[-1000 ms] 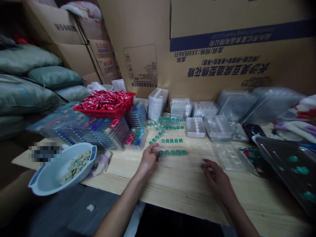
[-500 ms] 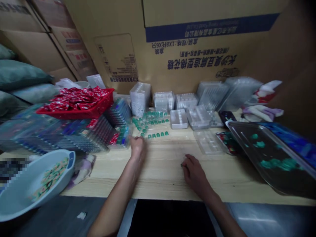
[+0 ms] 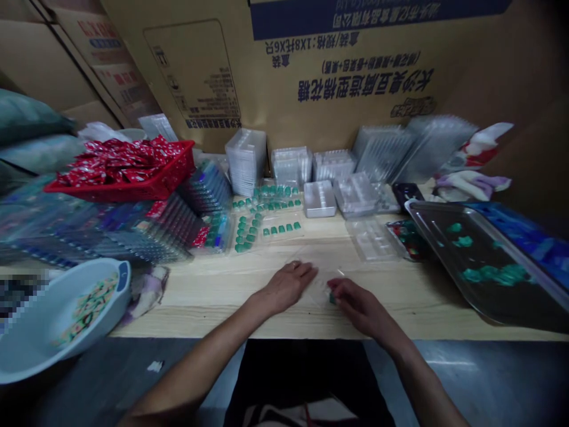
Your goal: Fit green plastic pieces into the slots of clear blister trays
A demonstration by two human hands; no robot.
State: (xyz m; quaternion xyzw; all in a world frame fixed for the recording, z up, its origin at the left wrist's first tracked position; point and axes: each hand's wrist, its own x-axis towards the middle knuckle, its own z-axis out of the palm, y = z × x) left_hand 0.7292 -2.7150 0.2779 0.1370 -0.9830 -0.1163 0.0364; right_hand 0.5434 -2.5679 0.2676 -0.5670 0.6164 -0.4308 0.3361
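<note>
My right hand is over the front middle of the wooden table. Its thumb and fingertips are pinched on a small green candy piece. My left hand lies low over the table just to the left, its fingers stretched toward the right hand. Between them a clear plastic tray is faintly visible, and my left fingertips are at its edge. Farther back, green pieces stand in rows in clear trays. Another filled tray sits beside the stacked packs.
On the left are a red basket of red sachets, stacked filled packs and a blue basin. Stacks of clear trays line the back, before a large carton. A dark metal tray with green clumps stands right.
My left hand has moved right from the filled tray at the left to beside my right hand. A green piece now shows at my right fingertips. The camera view has tilted down.
</note>
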